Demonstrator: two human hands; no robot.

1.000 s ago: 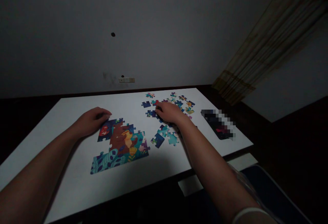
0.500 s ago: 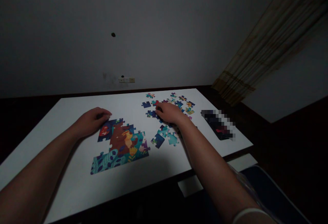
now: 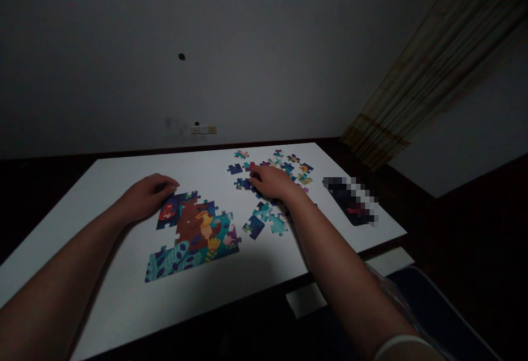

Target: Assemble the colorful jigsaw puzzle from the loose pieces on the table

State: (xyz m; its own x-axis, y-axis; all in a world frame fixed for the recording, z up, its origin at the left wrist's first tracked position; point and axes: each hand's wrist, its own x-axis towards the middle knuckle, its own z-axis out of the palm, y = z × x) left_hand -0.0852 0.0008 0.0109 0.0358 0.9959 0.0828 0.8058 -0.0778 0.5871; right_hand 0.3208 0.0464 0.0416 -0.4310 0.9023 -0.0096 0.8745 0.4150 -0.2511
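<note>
The partly joined jigsaw puzzle point(image 3: 198, 231), with a brown bear and teal leaves, lies flat on the white table. At its upper left corner rests my left hand point(image 3: 150, 193), thumb and fingertips drawn together in a loose pinch; anything between them is hidden. My right hand point(image 3: 272, 181) is bent down among the loose pieces, fingers curled and closed. Its fingertips are beside a dark blue puzzle piece point(image 3: 242, 184); whether they grip a piece I cannot tell. Nearer to me lie a blue-green piece point(image 3: 253, 227) and a light teal piece point(image 3: 278, 224).
More loose pieces, such as a yellow-and-blue one point(image 3: 306, 168), spread around and beyond my right hand. A dark, partly pixelated flat object point(image 3: 346, 201) lies near the table's right edge. The white table point(image 3: 124, 306) stands before a wall with sockets point(image 3: 203, 130); a curtain point(image 3: 383, 113) hangs at right.
</note>
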